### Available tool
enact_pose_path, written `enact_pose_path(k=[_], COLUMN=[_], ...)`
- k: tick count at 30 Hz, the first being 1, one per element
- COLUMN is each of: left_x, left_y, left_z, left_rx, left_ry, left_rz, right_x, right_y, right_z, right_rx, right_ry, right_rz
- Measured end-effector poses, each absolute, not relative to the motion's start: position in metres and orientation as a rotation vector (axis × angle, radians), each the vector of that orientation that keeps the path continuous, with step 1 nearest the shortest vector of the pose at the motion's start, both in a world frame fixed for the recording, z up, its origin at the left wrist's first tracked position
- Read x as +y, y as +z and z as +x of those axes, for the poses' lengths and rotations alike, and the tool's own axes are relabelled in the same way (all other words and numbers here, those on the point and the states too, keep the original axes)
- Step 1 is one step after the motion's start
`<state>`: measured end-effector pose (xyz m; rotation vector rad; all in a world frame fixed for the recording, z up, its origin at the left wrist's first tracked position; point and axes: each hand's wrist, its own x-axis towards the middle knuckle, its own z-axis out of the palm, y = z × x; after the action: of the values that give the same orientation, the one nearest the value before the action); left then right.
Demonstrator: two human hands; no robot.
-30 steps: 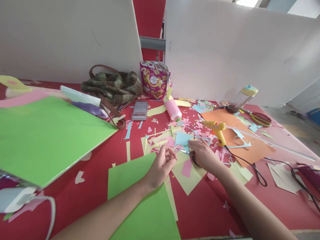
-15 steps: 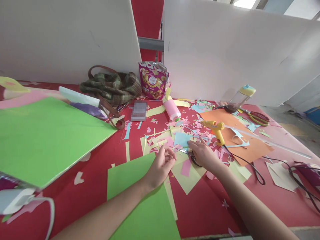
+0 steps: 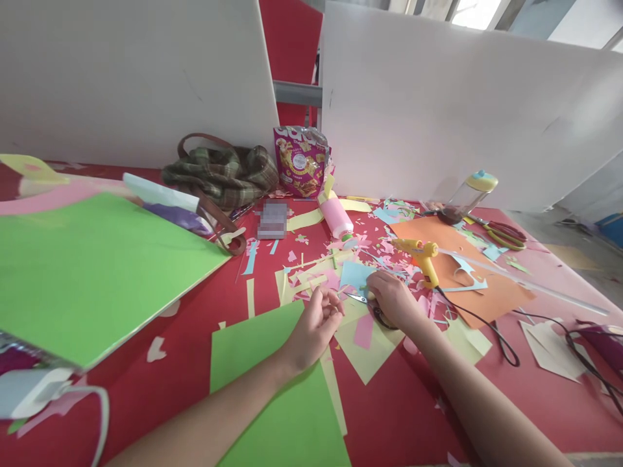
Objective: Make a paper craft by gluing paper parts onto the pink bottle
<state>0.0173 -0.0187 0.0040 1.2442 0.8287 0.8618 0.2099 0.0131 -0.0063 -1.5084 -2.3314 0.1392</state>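
Note:
My left hand [image 3: 316, 327] rests over the green sheet [image 3: 272, 383], fingers curled toward the thumb; anything between the fingertips is too small to make out. To its right, my right hand [image 3: 393, 299] is bent down over the scissors [image 3: 359, 298], fingertips tucked under and hidden. The scissors lie with blades pointing left, their dark handles partly beneath that hand. A light blue paper piece [image 3: 354, 275] sits just beyond the blades. Under the scissors is a pale yellow sheet [image 3: 365, 363] with a pink paper strip [image 3: 363, 331] on it.
A yellow glue gun [image 3: 424, 259] stands right of my right hand, its black cord trailing rightward across orange paper [image 3: 496, 295]. Paper scraps surround a pink bottle [image 3: 335, 217]. Behind are a snack bag [image 3: 300, 162], a plaid bag [image 3: 224, 172] and a clear bottle [image 3: 467, 198]. Large green board [image 3: 97, 272] lies left.
My right hand's fingers have drawn in from a more stretched pose and curled down beside the scissors. My left hand has hardly moved. The view has shifted slightly.

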Motion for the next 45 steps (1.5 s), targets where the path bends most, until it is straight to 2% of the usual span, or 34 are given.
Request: enact_pose_path(k=[8, 10, 13, 17, 23, 28, 36, 45], left_x=[-0.018, -0.018, -0.017, -0.018, -0.019, -0.015, -0.015, -0.015], left_y=[0.005, 0.004, 0.005, 0.008, 0.008, 0.009, 0.007, -0.003], left_z=[0.016, 0.016, 0.016, 0.018, 0.02, 0.019, 0.016, 0.017], left_rx=[0.858, 0.875, 0.924, 0.992, 1.045, 1.026, 1.012, 0.989], left_ry=[0.854, 0.85, 0.858, 0.831, 0.759, 0.854, 0.93, 0.937], left_rz=[1.291, 1.313, 1.375, 1.494, 1.63, 1.489, 1.324, 1.326], right_x=[0.002, -0.003, -0.009, -0.015, -0.021, -0.015, 0.055, 0.122], right_y=[0.007, 0.01, 0.011, 0.011, 0.007, 0.011, 0.035, 0.04], right_z=[0.201, 0.196, 0.188, 0.177, 0.164, 0.167, 0.166, 0.152], right_rx=[-1.949, -1.829, -1.602, -1.387, -1.273, -1.427, -1.841, -1.853], right_ry=[0.094, 0.244, 0.652, 1.148, 1.338, 1.183, 0.326, 0.275], right_rz=[-1.438, -1.458, -1.477, -1.25, -0.998, -1.104, -1.82, -2.197])
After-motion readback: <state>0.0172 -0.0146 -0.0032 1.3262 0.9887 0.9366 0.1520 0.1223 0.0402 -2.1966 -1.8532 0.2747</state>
